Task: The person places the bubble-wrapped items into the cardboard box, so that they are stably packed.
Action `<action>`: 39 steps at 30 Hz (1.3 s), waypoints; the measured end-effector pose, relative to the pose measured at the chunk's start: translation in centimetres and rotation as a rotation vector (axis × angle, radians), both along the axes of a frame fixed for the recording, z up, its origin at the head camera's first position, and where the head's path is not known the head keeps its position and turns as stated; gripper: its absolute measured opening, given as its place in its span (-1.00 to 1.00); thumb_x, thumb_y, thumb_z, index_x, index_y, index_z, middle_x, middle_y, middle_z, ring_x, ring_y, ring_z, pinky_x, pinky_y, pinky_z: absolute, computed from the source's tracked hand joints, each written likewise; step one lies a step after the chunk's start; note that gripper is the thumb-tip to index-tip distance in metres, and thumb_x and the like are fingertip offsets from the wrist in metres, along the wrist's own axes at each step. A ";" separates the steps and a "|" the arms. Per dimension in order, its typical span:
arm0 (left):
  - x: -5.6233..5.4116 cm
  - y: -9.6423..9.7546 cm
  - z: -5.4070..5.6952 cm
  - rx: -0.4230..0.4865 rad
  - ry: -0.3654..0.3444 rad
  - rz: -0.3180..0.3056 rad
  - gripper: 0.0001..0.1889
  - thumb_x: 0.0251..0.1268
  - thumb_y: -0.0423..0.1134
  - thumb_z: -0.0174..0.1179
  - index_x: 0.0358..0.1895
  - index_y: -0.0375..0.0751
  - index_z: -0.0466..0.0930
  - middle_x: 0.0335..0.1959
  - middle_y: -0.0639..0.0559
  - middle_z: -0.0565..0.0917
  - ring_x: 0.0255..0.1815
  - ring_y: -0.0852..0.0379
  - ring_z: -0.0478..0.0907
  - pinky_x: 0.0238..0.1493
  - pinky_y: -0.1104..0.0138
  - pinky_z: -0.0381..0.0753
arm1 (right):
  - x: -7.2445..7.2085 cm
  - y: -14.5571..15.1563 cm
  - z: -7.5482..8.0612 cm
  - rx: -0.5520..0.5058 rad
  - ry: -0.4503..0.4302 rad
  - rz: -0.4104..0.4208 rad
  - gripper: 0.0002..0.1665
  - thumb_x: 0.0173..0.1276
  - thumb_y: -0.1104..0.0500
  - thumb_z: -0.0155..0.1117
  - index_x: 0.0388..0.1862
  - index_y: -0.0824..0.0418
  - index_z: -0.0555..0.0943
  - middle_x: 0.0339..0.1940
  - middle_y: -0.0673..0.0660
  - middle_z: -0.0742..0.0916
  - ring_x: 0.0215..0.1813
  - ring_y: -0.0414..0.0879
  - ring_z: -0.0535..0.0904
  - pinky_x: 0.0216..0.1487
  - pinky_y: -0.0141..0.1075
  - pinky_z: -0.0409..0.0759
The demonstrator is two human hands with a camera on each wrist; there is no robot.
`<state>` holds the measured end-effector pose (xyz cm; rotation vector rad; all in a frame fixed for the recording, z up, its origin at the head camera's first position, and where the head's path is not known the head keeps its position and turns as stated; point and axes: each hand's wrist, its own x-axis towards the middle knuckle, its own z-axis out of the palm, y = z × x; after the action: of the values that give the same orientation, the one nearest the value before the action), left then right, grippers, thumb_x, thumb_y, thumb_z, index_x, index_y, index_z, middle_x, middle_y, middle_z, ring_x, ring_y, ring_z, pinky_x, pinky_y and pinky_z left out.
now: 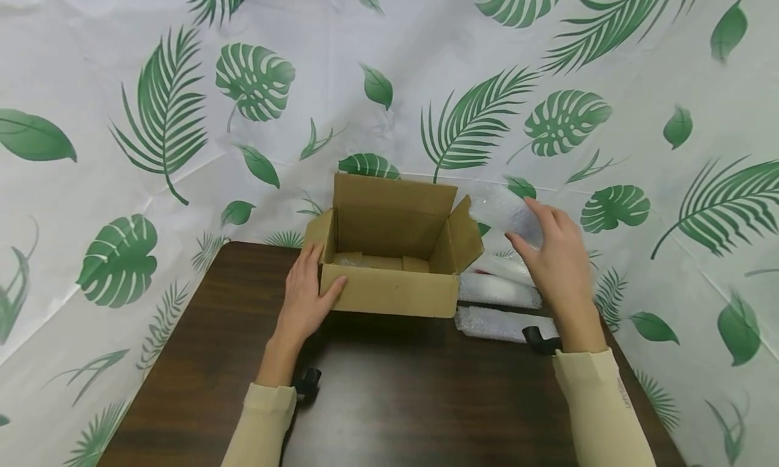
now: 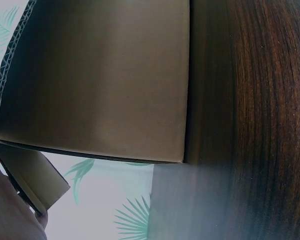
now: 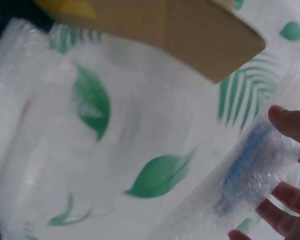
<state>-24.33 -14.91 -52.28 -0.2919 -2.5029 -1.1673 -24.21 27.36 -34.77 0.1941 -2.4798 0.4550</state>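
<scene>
An open cardboard box point(image 1: 389, 291) stands on the dark wooden table, its flaps raised. My left hand point(image 1: 302, 288) grips its front left corner, thumb along the front panel and fingers at the left flap. In the left wrist view the box wall point(image 2: 105, 80) fills the upper part, with part of the hand point(image 2: 12, 212) at the lower left. Right of the box, my right hand point(image 1: 556, 261) holds a bubble-wrapped package point(image 1: 508, 213) in the air. Something blue shows through that package's wrap point(image 3: 247, 167) in the right wrist view, between thumb and fingers.
More bubble-wrapped packages point(image 1: 499, 291) lie on the table's right side, one nearer the front point(image 1: 505, 323). The table point(image 1: 389, 399) reaches back to a white leaf-print cloth point(image 1: 402, 68). Inside the box, a bit of clear wrap point(image 1: 348, 259) shows at the left.
</scene>
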 end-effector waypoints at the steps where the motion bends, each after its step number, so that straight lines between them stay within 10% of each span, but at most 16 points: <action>1: 0.0 0.0 0.0 0.000 0.000 0.002 -0.08 0.58 0.21 0.21 0.77 -0.08 0.00 0.77 -0.26 0.05 0.77 -0.29 0.02 0.70 -0.30 -0.02 | -0.2 -0.5 0.4 0.014 0.018 0.020 -0.15 0.43 0.04 0.56 0.64 -0.08 0.45 0.40 0.37 0.62 0.41 0.42 0.51 0.33 0.38 0.49; 15: 0.4 -0.1 -0.3 -0.004 -0.027 0.000 -0.08 0.57 0.22 0.22 0.77 -0.07 0.01 0.79 -0.21 0.04 0.78 -0.25 0.02 0.71 -0.27 -0.02 | -2.7 -10.5 3.8 0.274 0.084 0.234 -0.20 0.41 0.05 0.59 0.59 -0.04 0.51 0.38 0.29 0.66 0.43 0.32 0.55 0.32 0.35 0.55; 24: 0.1 -0.5 -0.4 -0.034 0.005 0.011 -0.08 0.58 0.24 0.20 0.77 -0.09 0.02 0.78 -0.23 0.05 0.77 -0.27 0.04 0.70 -0.27 0.02 | -4.3 -17.3 4.8 0.339 -0.332 0.308 -0.17 0.52 -0.07 0.46 0.69 -0.08 0.37 0.50 0.20 0.59 0.49 0.18 0.53 0.31 0.20 0.65; 39: -0.3 -0.5 0.0 -0.050 0.000 0.019 -0.07 0.57 0.26 0.18 0.77 -0.08 0.01 0.78 -0.20 0.07 0.76 -0.24 0.07 0.71 -0.24 0.05 | -10.9 -21.7 -0.1 0.524 -0.868 0.300 -0.22 0.54 -0.12 0.40 0.66 -0.02 0.42 0.57 0.13 0.59 0.58 0.20 0.49 0.55 0.31 0.39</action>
<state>-24.60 -15.37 -52.27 -0.2804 -2.5323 -1.0983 -35.13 5.64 -34.92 0.7117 -3.4081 -0.0424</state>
